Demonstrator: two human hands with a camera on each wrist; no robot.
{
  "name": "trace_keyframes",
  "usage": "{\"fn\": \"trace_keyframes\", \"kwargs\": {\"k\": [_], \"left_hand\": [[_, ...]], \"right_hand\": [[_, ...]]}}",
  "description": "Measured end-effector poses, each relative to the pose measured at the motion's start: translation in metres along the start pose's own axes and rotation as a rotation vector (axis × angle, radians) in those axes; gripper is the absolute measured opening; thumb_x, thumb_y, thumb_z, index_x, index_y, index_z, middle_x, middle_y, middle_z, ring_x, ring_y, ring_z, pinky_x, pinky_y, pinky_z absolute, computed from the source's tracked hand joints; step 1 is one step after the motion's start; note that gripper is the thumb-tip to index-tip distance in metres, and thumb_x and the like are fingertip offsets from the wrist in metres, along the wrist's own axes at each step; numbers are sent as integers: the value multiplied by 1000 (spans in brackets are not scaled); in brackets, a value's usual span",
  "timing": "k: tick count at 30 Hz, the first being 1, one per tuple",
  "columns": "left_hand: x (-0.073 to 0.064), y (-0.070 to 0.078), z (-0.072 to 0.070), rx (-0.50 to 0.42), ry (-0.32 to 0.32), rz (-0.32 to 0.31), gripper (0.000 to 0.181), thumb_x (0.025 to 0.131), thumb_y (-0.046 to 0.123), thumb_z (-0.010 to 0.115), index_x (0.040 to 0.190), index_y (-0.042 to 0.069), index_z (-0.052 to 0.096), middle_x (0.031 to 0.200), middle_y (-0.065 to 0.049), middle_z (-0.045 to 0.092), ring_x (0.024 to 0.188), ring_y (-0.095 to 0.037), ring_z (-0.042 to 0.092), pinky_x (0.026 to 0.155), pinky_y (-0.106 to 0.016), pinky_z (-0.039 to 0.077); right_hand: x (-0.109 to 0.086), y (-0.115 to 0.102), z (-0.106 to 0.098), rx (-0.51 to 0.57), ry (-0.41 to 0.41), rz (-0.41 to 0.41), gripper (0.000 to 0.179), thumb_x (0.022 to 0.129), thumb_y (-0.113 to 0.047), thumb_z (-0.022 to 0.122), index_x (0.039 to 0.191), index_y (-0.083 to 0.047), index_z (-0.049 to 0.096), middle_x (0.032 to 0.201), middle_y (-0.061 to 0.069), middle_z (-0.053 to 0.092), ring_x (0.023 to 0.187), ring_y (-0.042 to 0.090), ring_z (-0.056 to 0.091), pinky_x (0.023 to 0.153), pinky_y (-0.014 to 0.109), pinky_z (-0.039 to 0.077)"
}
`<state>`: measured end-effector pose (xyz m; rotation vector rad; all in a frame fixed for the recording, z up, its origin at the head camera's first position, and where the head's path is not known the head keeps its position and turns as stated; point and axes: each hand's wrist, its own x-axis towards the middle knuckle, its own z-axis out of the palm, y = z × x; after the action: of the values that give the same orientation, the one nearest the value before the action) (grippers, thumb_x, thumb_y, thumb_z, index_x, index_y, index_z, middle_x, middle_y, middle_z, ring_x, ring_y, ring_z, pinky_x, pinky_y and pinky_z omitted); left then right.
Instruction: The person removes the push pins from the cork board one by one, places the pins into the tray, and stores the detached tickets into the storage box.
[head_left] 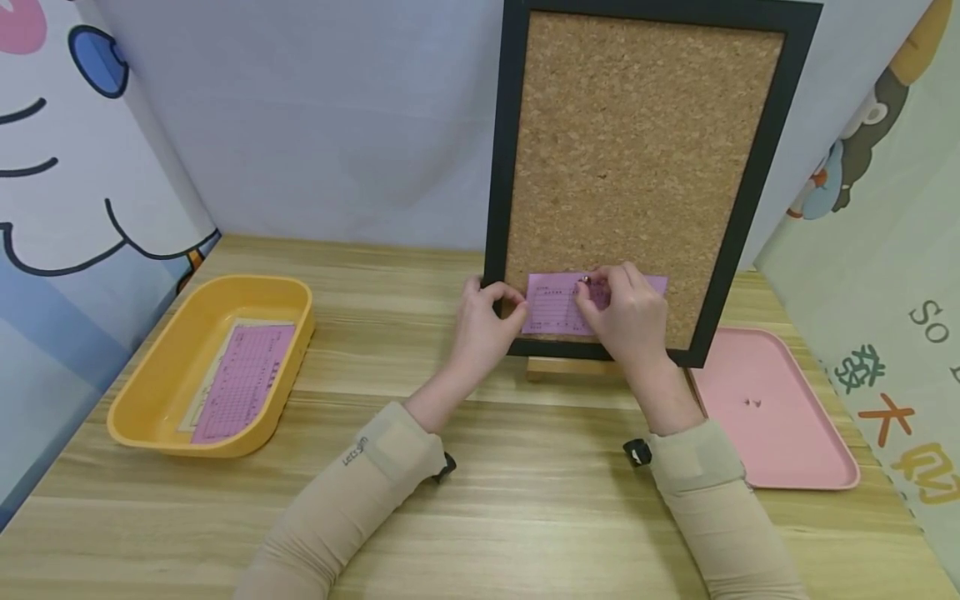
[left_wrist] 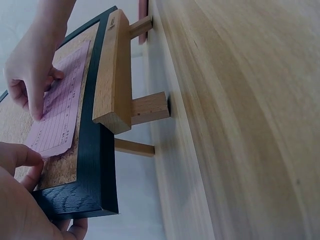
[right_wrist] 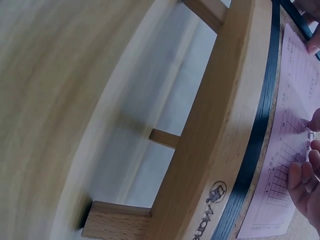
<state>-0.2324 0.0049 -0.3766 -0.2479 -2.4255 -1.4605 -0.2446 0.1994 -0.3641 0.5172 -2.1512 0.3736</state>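
A pink printed form (head_left: 553,304) lies flat against the lower part of a black-framed cork board (head_left: 637,150). My left hand (head_left: 486,321) pinches the form's left edge between thumb and forefinger; in the left wrist view its other fingers reach behind the frame (left_wrist: 97,170). Over the middle of the form, my right hand (head_left: 626,312) pinches a small shiny pushpin (head_left: 585,281) against the paper near its top edge. The right hand covers part of the form's right half.
A wooden easel (left_wrist: 112,75) props the board up on the table. At left stands a yellow basin (head_left: 135,417) with a pink form (head_left: 243,379) and a paler sheet inside. A pink tray (head_left: 795,450) at right bears small pins (head_left: 752,402).
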Motion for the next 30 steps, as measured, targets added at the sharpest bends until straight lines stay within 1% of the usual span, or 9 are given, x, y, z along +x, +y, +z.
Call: {"fn": "trace_keyframes", "kwargs": {"k": [4, 10, 14, 18, 24, 30], "left_hand": [[0, 1, -1, -5, -6, -4, 6, 83, 15, 68, 83, 9, 69, 123, -20, 49, 112, -35, 51, 99, -45, 40], [0, 2, -1, -4, -13, -13, 6, 83, 16, 68, 83, 9, 69, 125, -21, 48, 113, -35, 50, 100, -45, 40], [0, 1, 0, 0, -17, -19, 6, 83, 16, 68, 83, 10, 69, 125, -20, 48, 114, -35, 50, 100, -45, 40], [0, 0, 0, -1, -20, -25, 6, 83, 17, 68, 83, 11, 68, 125, -19, 48, 114, -35, 50, 100, -45, 40], [1, 0, 0, 2, -19, -30, 6, 84, 17, 67, 82, 11, 68, 126, -20, 48, 116, -36, 50, 101, -45, 39], [1, 0, 0, 4, -20, -27, 6, 84, 16, 67, 82, 11, 68, 126, -20, 48, 116, -36, 50, 102, -46, 39]], "right_hand": [[1, -1, 1, -6, 4, 33, 18, 82, -15, 68, 82, 2, 63, 71, 13, 60, 58, 24, 55, 47, 35, 46], [2, -2, 3, 18, 37, 68, 16, 79, -13, 69, 79, 2, 63, 67, 13, 59, 55, 23, 54, 46, 36, 44], [1, -3, 4, 12, 38, 85, 15, 81, -14, 67, 78, 1, 64, 66, 12, 59, 55, 22, 54, 46, 35, 44], [0, -2, 5, 5, 40, 84, 15, 81, -14, 67, 78, 0, 64, 66, 12, 59, 56, 22, 55, 46, 34, 45], [-1, -1, 6, 26, 61, 80, 14, 80, -13, 67, 79, 1, 64, 67, 12, 60, 56, 23, 55, 47, 35, 45], [-2, 0, 5, 41, 69, 65, 14, 81, -13, 66, 80, 1, 64, 68, 12, 59, 57, 22, 55, 48, 34, 46]]}}
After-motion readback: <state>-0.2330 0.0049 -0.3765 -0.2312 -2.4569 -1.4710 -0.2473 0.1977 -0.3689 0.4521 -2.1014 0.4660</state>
